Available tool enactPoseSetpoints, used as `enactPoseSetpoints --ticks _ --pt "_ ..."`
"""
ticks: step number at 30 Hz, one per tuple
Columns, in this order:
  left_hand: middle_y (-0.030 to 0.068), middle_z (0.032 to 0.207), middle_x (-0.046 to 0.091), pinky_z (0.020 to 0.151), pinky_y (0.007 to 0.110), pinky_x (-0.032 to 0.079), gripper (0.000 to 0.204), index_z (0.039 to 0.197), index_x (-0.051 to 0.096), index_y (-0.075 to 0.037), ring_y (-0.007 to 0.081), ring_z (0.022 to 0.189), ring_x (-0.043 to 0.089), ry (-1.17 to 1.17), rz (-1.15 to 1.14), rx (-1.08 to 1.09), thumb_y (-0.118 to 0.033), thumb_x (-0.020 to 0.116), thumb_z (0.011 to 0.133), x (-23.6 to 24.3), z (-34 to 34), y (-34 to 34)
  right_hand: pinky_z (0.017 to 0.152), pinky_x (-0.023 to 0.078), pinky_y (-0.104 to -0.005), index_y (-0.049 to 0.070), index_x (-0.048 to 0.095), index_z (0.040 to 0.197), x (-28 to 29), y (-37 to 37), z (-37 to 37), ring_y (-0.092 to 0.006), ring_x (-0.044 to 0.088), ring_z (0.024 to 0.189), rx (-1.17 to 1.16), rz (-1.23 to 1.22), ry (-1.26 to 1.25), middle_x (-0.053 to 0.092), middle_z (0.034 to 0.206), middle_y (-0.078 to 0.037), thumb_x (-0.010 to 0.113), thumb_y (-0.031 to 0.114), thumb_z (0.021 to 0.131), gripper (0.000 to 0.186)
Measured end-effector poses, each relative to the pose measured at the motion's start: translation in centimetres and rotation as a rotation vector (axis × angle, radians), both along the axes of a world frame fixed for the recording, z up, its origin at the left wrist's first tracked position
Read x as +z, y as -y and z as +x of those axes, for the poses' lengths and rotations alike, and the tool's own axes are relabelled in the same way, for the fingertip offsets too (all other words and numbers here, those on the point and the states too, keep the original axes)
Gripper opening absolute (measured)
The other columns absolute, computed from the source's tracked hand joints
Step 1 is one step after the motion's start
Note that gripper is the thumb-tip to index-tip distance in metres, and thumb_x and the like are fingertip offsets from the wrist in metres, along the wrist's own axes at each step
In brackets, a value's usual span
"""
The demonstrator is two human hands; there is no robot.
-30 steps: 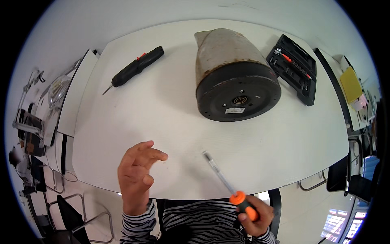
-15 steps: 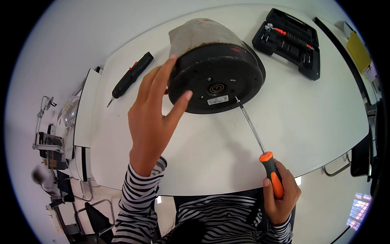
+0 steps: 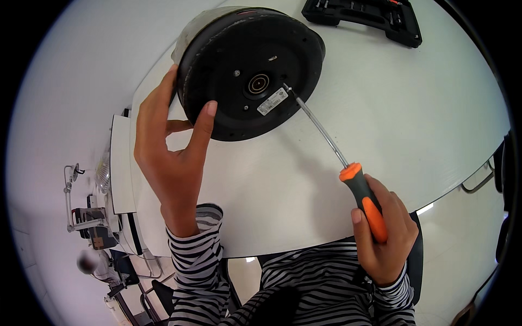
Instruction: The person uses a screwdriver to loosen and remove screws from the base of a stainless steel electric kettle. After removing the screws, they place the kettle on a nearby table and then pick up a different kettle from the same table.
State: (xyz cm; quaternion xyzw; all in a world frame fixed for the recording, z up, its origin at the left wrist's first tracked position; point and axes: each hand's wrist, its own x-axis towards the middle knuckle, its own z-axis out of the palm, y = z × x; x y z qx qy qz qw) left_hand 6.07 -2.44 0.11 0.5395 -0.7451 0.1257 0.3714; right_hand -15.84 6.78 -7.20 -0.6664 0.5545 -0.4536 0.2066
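An electric kettle lies tipped over, its round black base [image 3: 217, 49] facing me and a strip of its greyish body [image 3: 196, 33] showing behind. My left hand [image 3: 176, 146] grips the base's left edge, thumb across the underside and fingers round the side. In my right hand [image 3: 389, 233] is a screwdriver [image 3: 323, 129] with an orange and dark grey handle. Its tip is by the base, right of the pale label [image 3: 273, 101], with a small screw apparently at its end. Whether the tip touches the base, I cannot tell. Two screw heads show left of the ringed centre socket [image 3: 259, 83].
A black tool case [image 3: 370, 19] lies open at the table's far right, partly cut off. The white table [image 3: 380, 119] curves round in front of me. To the left stand a side table and a jointed lamp arm [image 3: 69, 198].
The view has shifted and tilted, and the power screwdriver at the left is out of sight. The kettle's base now faces me more fully. Both hands keep their holds, the left thumb still on the base.
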Motion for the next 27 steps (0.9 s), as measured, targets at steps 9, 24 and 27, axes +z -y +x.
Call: enactPoseSetpoints --ticks 9,24,27 --pt "0.0117 0.102 0.056 0.055 0.021 0.051 0.046 0.113 0.053 -0.003 0.0182 0.086 0.058 0.003 -0.005 0.006 -0.011 0.069 0.071 -0.1 0.6 0.1 0.038 0.037 -0.0226 -0.005 0.053 0.103 0.2 0.8 0.6 -0.0138 0.046 0.044 0.004 -0.003 0.018 0.051 0.061 -0.01 0.062 0.006 0.073 0.033" --pt "0.0126 0.106 0.055 0.053 0.022 0.05 0.051 0.115 0.052 -0.005 0.0185 0.085 0.06 -0.063 -0.028 -0.042 -0.01 0.07 0.068 -0.7 0.2 0.7 0.055 0.04 -0.0186 -0.001 0.046 0.111 3.2 1.5 -1.2 -0.0067 0.047 0.058 0.171 0.594 0.862 0.056 0.081 -0.009 0.063 0.003 0.067 0.048" --pt "0.0105 0.105 0.056 0.054 0.022 0.05 0.051 0.115 0.052 -0.005 0.0171 0.083 0.06 -0.057 -0.056 -0.024 -0.01 0.07 0.067 -0.7 0.5 0.5 0.06 0.043 -0.0206 0.001 0.045 0.111 2.3 0.6 -0.6 -0.0118 0.05 0.071 0.207 0.272 0.374 0.051 0.1 -0.015 0.06 -0.005 0.059 0.055"
